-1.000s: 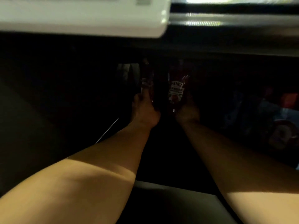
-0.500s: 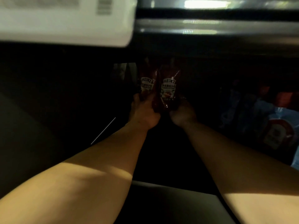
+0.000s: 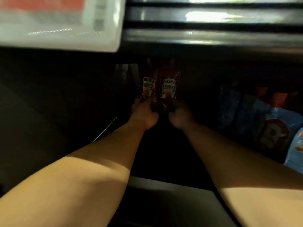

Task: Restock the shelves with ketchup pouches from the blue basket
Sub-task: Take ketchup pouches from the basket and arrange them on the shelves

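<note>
Ketchup pouches upright on dark shelf, left hand and right hand fingers clamped on them

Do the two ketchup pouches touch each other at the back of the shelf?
Cannot tell. In the head view the left pouch and right pouch stand side by side, but the strip between them is too dark.

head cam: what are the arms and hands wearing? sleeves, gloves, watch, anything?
Nothing visible. Both forearms are bare from the bottom frame edge up to the wrists, with no sleeves in view. The left hand and right hand show no gloves, and no watch, band or ring can be made out, though the hands sit in deep shadow inside the shelf, so small items could be missed. No cables or markings.
</note>
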`<move>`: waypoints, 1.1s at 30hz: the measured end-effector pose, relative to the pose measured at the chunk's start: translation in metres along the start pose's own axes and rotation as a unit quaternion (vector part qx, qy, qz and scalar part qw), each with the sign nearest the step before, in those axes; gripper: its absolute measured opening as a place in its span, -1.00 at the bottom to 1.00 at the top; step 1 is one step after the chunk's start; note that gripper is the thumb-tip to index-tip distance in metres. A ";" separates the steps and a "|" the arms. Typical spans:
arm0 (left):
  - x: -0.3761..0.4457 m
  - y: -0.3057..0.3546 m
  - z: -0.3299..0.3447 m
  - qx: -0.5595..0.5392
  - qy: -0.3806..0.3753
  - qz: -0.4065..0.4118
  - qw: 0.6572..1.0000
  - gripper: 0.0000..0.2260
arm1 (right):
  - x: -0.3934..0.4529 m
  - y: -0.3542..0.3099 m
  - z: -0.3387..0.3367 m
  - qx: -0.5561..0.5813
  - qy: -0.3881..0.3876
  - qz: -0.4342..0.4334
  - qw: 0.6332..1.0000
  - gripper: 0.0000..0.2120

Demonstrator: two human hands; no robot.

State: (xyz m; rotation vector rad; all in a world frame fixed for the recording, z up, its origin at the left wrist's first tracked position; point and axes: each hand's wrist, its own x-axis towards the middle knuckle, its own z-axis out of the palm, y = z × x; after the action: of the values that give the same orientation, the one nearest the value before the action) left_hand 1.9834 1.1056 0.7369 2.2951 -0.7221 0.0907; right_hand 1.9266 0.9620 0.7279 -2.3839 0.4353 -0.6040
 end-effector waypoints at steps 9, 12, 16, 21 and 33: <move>-0.106 -0.013 -0.045 -0.086 0.129 -0.003 0.988 -0.68 | -0.039 -0.017 -0.021 -0.078 0.079 0.071 0.991 -0.62; -0.133 -0.016 -0.057 -0.091 0.121 -0.016 0.988 -0.69 | -0.079 -0.029 -0.033 -0.081 0.084 0.086 0.989 -0.63; -0.161 -0.014 -0.067 -0.082 0.080 -0.045 0.992 -0.69 | -0.145 -0.041 -0.049 -0.064 0.095 0.096 0.989 -0.68; -0.199 -0.013 -0.083 -0.059 0.048 -0.012 0.997 -0.74 | -0.212 -0.055 -0.077 -0.074 0.102 0.141 0.982 -0.70; -0.289 -0.027 -0.111 -0.081 0.012 0.056 0.995 -0.75 | -0.342 -0.060 -0.114 -0.025 0.092 0.064 0.993 -0.75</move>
State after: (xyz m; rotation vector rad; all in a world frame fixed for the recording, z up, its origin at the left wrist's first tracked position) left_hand 1.7702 1.3309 0.7263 2.0956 -0.8156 0.1081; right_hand 1.5894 1.1016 0.7402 -2.3343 0.6849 -0.7661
